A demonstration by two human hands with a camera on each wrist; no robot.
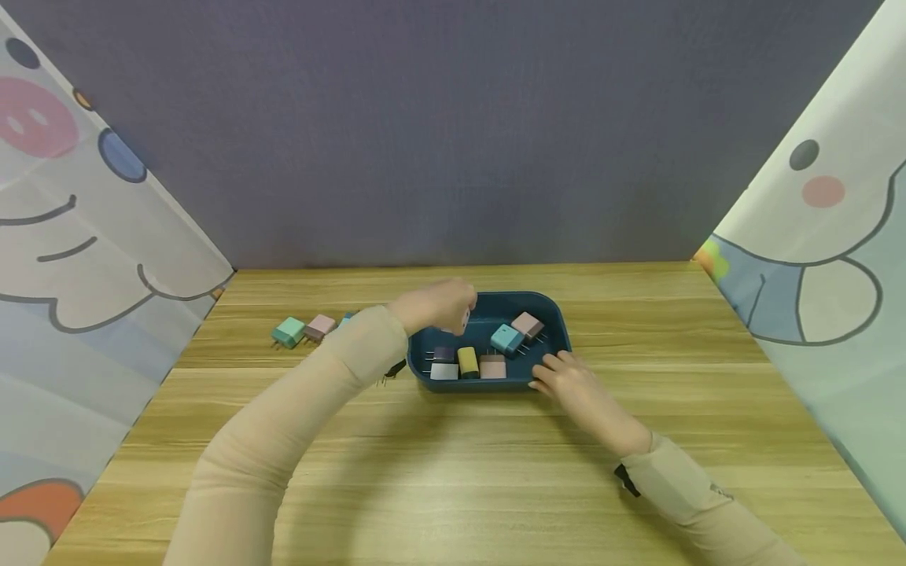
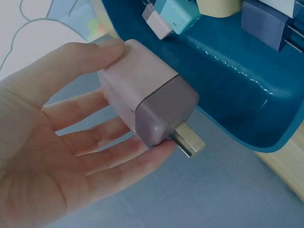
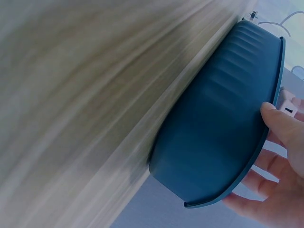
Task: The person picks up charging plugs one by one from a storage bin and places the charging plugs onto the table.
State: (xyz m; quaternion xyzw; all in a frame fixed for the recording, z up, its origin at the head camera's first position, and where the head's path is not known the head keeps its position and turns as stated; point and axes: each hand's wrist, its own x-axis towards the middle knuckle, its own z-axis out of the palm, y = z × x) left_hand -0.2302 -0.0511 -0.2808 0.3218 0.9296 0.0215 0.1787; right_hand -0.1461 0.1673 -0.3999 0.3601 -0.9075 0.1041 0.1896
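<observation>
A pink plug-in phone charger (image 2: 137, 76) with metal prongs is pinched between the thumb and fingers of my left hand (image 1: 437, 305), which hovers over the left part of a dark blue plastic bin (image 1: 488, 306). At the bin's near right corner, my right hand (image 1: 576, 389) grips the rim, thumb on the outer wall (image 3: 213, 114) and fingers over the edge. Inside the bin lie a blue charger (image 1: 506, 339), a yellow one (image 1: 468, 362), a white one (image 1: 444, 372), a dark purple one (image 1: 443, 354) and two pink ones, one (image 1: 492, 366) by the near wall.
Left of the bin on the wooden table (image 1: 460, 479) are a green charger (image 1: 288, 332) and a pink charger (image 1: 321, 326). A blue charger (image 1: 345, 318) is partly hidden by my left sleeve (image 1: 340, 362). A grey panel (image 1: 453, 157) stands behind; cartoon-printed sheets flank both sides.
</observation>
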